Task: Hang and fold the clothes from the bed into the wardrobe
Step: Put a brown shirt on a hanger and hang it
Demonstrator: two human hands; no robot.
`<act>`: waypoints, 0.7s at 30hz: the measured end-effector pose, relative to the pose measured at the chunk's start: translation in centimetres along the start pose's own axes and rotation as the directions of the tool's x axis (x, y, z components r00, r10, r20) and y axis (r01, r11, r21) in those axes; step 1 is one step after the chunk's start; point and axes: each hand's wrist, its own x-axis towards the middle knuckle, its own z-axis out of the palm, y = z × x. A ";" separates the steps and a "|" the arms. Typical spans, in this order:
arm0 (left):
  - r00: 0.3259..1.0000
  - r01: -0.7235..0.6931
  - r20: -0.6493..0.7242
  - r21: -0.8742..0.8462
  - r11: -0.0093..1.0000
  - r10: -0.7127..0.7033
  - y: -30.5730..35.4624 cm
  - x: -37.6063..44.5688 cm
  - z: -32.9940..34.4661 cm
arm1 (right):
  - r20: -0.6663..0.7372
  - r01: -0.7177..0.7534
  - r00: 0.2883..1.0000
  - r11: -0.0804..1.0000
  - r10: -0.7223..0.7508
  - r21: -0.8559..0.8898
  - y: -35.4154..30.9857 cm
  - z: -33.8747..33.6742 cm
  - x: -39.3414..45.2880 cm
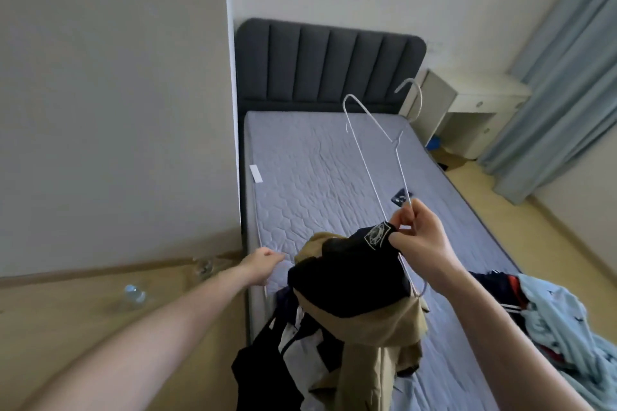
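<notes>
- The right hand [419, 237] pinches a white wire hanger [374, 157] together with the dark collar of a tan and black garment [360, 280]; the hanger's hook points up and away toward the headboard [329, 65]
- The garment hangs from that pinch, bunched over the near end of the bed [334, 177], its tan cloth trailing down toward the near edge
- The left hand [262, 262] reaches to the bed's near left corner, fingers loosely curled, resting at the mattress edge and holding nothing
- A pile of clothes [547, 317], pale blue on top with navy and red beneath, lies on the near right of the bed
- A small dark object [401, 196] lies on the mattress just beyond the right hand
- A plastic bottle [134, 294] lies on the floor at near left
- A white bedside bench [467, 103] stands far right beside blue curtains [564, 83]
</notes>
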 end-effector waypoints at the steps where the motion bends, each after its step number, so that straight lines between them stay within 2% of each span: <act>1: 1.000 -0.002 -0.018 -0.044 0.999 0.001 1.1 0.0 -0.3 | 0.022 0.025 0.999 0.999 -0.026 0.029 -1.4 0.0 -0.4; 4: 0.995 -0.068 0.067 -0.027 0.997 0.070 3.7 0.0 -0.9 | 0.072 0.085 0.993 0.992 -0.092 0.096 -4.4 0.0 -1.5; 7: 0.987 -0.046 0.151 -0.037 0.998 0.051 4.9 -0.2 -1.4 | 0.125 0.114 0.983 0.981 -0.135 0.159 -5.9 -0.1 -2.5; 10: 0.965 0.050 0.255 0.017 0.999 -0.052 4.0 -1.0 -2.4 | 0.143 0.126 0.978 0.975 -0.153 0.183 -5.8 -0.3 -3.1; 12: 0.896 0.157 0.413 0.042 0.987 -0.160 1.9 -2.2 -3.1 | 0.145 0.119 0.978 0.975 -0.148 0.188 -5.3 -0.6 -3.3; 13: 0.882 0.184 0.437 0.025 0.983 -0.177 0.7 -2.7 -3.4 | 0.149 0.110 0.979 0.975 -0.140 0.194 -4.8 -0.8 -3.4; 15: 0.912 0.187 0.388 -0.112 0.976 -0.131 -0.9 -3.5 -3.9 | 0.172 0.081 0.978 0.978 -0.115 0.193 -3.6 -1.4 -3.2; 17: 0.966 0.115 0.255 -0.281 0.953 -0.041 -0.5 -4.3 -4.6 | 0.194 0.031 0.980 0.993 -0.053 0.114 -2.1 -2.1 -2.9; 19: 0.988 0.025 0.147 -0.404 0.914 0.038 1.6 -6.0 -5.5 | 0.178 -0.008 0.984 0.997 0.021 -0.076 -0.5 -2.7 -2.9; 21: 0.989 -0.045 0.093 -0.534 0.844 0.111 4.7 -8.3 -6.5 | 0.131 -0.014 0.990 0.957 0.054 -0.291 0.9 -3.1 -3.0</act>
